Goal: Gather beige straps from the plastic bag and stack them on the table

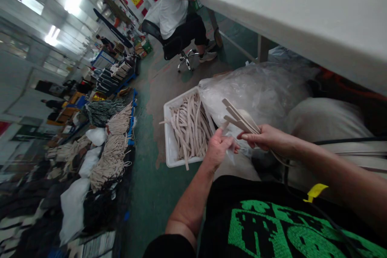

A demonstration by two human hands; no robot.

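My right hand (pixel 264 137) is closed around several flat beige straps (pixel 238 117), whose ends fan out up and to the left. Thin lengths of strap trail below that hand toward my lap. Close beside it, my left hand (pixel 220 145) has its fingers pinched together at a pale strap end (pixel 225 125); its grip is partly hidden. Just beyond my left hand, a white plastic bin (pixel 168 145) on the floor holds a heap of similar loose beige straps (pixel 190 125). One strap end hangs over the bin's near rim.
Clear plastic bags (pixel 250 88) bulge beside the bin, under a long pale-topped table (pixel 296 4). A person in a white shirt (pixel 172 6) sits on a wheeled chair (pixel 186 58). Bundles of beige cord (pixel 111 157) lie on blue pallets at left, across the green floor (pixel 148 193).
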